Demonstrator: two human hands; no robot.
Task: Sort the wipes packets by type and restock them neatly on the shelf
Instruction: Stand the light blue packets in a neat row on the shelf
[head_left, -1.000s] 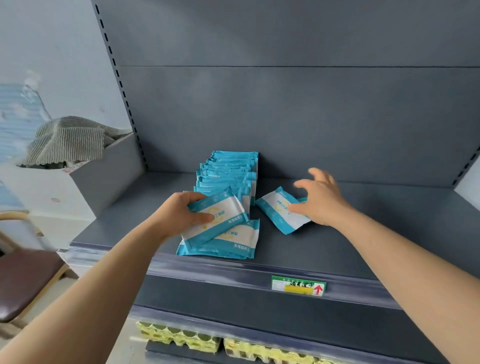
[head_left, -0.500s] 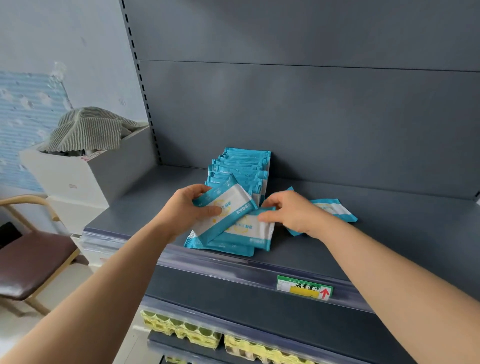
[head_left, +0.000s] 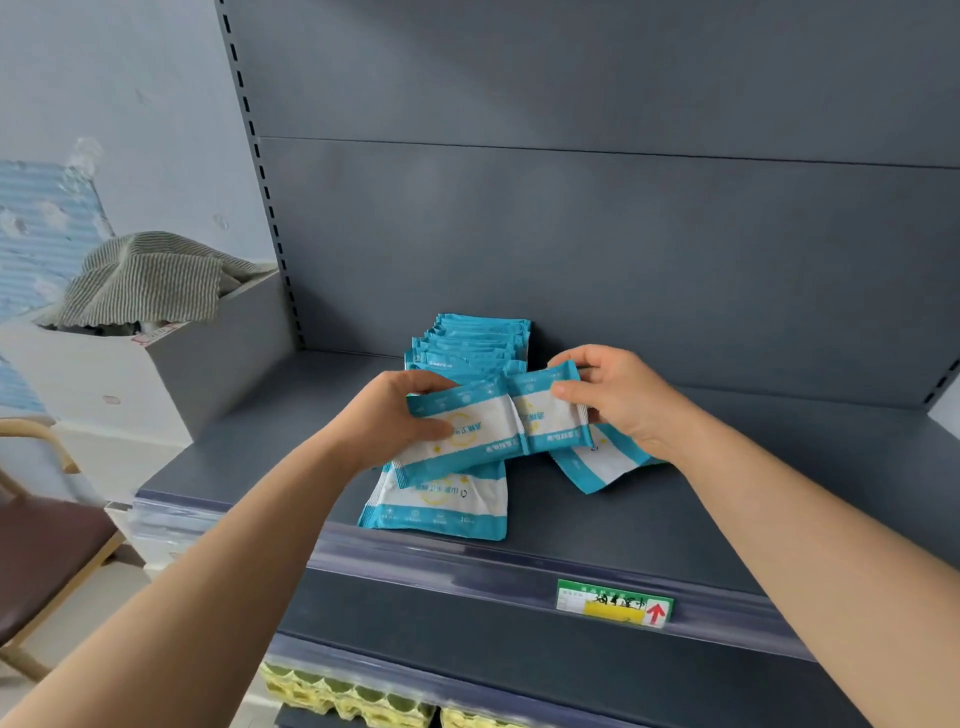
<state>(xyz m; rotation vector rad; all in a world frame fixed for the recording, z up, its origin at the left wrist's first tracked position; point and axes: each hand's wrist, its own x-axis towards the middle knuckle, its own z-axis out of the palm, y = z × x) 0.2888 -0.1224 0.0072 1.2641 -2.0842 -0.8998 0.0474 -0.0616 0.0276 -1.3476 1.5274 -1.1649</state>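
Teal-and-white wipes packets lie on a dark grey shelf. My left hand grips one packet lifted above the shelf. My right hand pinches a second packet whose left end meets the first. A row of standing packets leans against the back panel behind my hands. One flat packet lies near the shelf's front edge under the held one. Another flat packet lies below my right hand, partly hidden by it.
A white box with a striped cloth stands left of the shelf. A wooden chair is at lower left. A green price tag sits on the shelf rail. Yellow egg trays fill the shelf below.
My right hand left the flat packet on the right, took a packet from the front pile and lifted it beside the packet in my left hand. The view moved closer.
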